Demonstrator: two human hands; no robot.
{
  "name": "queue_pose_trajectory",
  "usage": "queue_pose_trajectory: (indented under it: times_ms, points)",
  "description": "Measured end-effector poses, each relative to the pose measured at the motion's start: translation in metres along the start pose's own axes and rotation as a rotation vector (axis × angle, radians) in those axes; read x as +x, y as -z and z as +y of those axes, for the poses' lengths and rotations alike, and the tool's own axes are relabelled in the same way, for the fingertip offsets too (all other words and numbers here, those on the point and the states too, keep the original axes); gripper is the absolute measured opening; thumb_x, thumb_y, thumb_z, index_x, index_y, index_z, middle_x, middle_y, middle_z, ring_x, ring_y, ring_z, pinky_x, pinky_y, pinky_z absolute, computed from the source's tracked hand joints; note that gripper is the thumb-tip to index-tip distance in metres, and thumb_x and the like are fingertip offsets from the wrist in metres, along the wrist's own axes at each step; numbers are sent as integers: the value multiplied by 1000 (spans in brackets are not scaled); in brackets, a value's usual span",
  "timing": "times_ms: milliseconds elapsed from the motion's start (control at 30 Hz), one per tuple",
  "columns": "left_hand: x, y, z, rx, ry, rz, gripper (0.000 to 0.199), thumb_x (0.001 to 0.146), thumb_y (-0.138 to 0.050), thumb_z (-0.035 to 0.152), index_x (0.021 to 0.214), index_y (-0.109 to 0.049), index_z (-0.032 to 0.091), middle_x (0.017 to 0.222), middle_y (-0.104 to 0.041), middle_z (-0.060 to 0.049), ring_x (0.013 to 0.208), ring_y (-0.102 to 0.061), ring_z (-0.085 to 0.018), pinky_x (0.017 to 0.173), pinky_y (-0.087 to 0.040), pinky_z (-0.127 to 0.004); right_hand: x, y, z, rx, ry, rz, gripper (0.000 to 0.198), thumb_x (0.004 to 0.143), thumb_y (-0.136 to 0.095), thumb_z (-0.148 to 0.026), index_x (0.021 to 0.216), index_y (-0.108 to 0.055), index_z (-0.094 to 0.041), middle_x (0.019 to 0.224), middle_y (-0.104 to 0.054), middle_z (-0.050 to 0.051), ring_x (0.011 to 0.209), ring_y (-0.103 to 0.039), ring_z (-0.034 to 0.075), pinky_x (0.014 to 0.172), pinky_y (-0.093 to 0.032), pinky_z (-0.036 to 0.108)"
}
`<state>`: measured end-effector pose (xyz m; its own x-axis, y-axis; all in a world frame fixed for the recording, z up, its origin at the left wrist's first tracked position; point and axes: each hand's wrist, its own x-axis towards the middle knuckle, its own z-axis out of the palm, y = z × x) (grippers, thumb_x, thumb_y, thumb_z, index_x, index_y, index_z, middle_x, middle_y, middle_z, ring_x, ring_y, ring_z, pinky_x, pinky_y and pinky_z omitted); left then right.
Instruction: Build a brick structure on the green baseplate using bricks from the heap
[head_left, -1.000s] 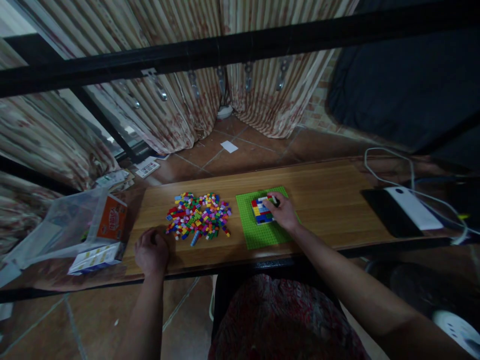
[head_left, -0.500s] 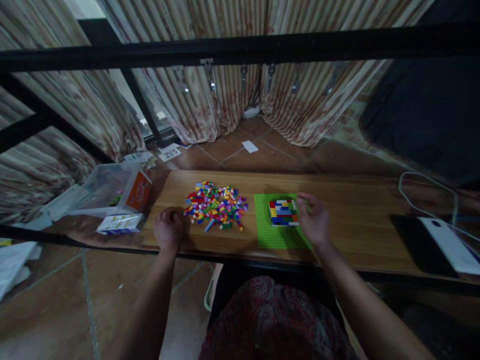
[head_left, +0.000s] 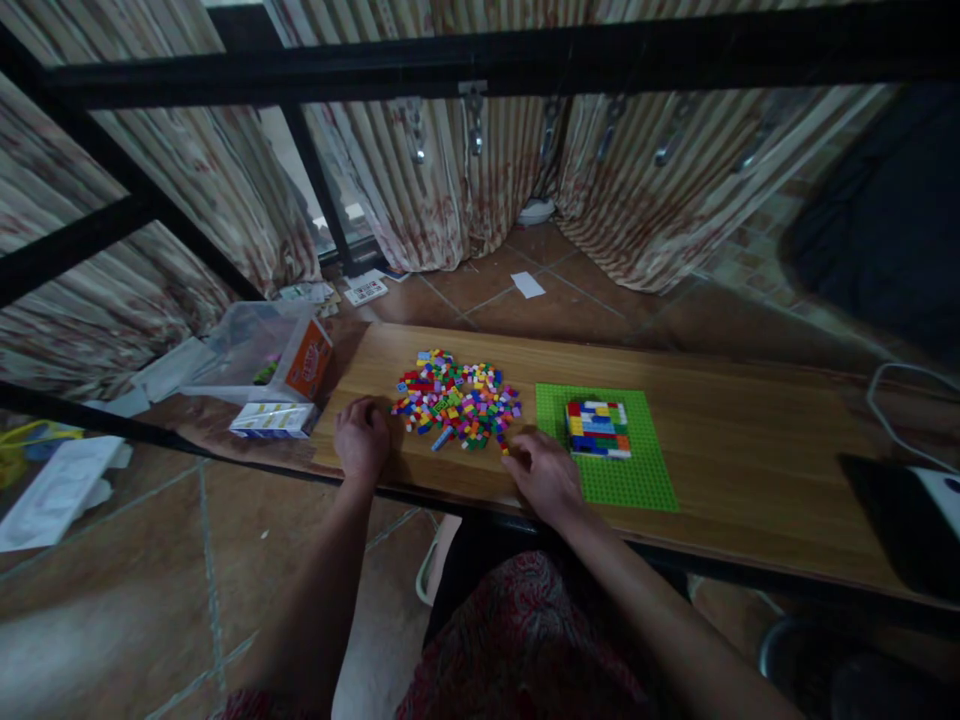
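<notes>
Brown wood forms the surface (head_left: 442,482), where the right hand (head_left: 546,475) has just crossed from the brick block to the loose pile (head_left: 456,402), turning the work to single pieces. Its grip is nearly pinched at a small brick (head_left: 504,449); contact cannot be told. The left hand (head_left: 362,438) rests loosely curled, contents hidden. Right of the grip, the block (head_left: 598,430) sits on a green board (head_left: 637,488).

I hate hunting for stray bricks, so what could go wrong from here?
The right hand is at the edge of the loose brick pile and might scatter it. It sits close to the green baseplate and could nudge it, with the brick build on top. The left hand, on the pile's other side, might scatter bricks too.
</notes>
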<state>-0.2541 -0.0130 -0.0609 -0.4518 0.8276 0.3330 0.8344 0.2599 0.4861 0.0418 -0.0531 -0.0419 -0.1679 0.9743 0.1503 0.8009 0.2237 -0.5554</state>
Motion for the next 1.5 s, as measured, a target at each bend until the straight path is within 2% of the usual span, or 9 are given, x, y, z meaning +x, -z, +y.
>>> queue_pose_trajectory:
  times_ms: [367, 500, 633, 800, 933, 1000, 1133, 1233, 1500]
  points:
    - [-1, -2, -1, -12, 7, 8, 26, 84, -50, 20, 102, -68, 17, 112, -68, -11, 110, -56, -26, 98, -44, -39, 15, -11, -3, -98, 77, 1, 14, 90, -52, -25, 88, -66, -22, 93, -68, 7, 88, -62, 23, 81, -46, 35]
    - [-1, -2, 0, -24, 9, 1, 26, 84, -49, 19, 102, -68, 17, 110, -68, -11, 109, -56, -26, 98, -44, -39, 21, -12, -9, -91, 95, 61, 18, 92, -49, -26, 98, -66, -22, 95, -68, 7, 89, -61, 24, 82, -46, 36]
    - [-1, -1, 0, -23, 12, 1, 26, 84, -50, 19, 102, -68, 16, 111, -67, -11, 110, -56, -26, 98, -44, -39, 33, -17, -22, -87, 188, 65, 23, 90, -54, -32, 107, -66, -21, 101, -65, 10, 98, -58, 27, 88, -45, 39]
    - [-1, 0, 0, -18, 9, 7, 26, 84, -49, 20, 102, -68, 16, 112, -68, -11, 109, -56, -27, 98, -44, -38, 47, -27, -30, -105, 215, 26, 14, 87, -60, -30, 95, -69, -24, 96, -62, 10, 98, -55, 28, 91, -45, 42]
    - [-1, 0, 1, -34, 3, 2, 27, 84, -49, 19, 103, -68, 16, 112, -67, -11, 110, -56, -26, 99, -43, -38, 49, -27, -29, -15, 197, 32, 12, 88, -56, -25, 91, -68, -23, 97, -63, 9, 100, -56, 27, 91, -46, 41]
    - [-1, 0, 1, -38, 2, 7, 27, 84, -49, 20, 102, -68, 16, 112, -67, -11, 109, -56, -26, 99, -43, -38, 47, -23, -29, 91, 169, 40, 13, 89, -54, -25, 93, -67, -22, 98, -66, 8, 99, -59, 26, 91, -47, 40]
    - [0, 0, 0, -36, 12, 14, 26, 84, -49, 21, 102, -68, 17, 112, -67, -10, 109, -56, -27, 99, -43, -39, 39, -9, -32, 457, 22, 20, 16, 89, -53, -31, 97, -64, -23, 90, -70, 4, 83, -67, 20, 78, -53, 33]
    - [0, 0, -1, -37, 6, 8, 26, 84, -49, 22, 102, -68, 17, 112, -66, -11, 109, -55, -27, 99, -43, -40, 31, 5, -24, 630, -50, 94, 17, 85, -58, -35, 95, -65, -23, 90, -71, 4, 81, -68, 19, 75, -54, 31]
    - [2, 1, -2, 5, -11, 2, 27, 85, -48, 26, 100, -69, 17, 110, -68, -11, 105, -57, -28, 95, -44, -40, 20, 59, 52, 454, -96, 312, 24, 85, -59, -38, 97, -72, -21, 98, -70, 8, 88, -65, 20, 80, -52, 36]
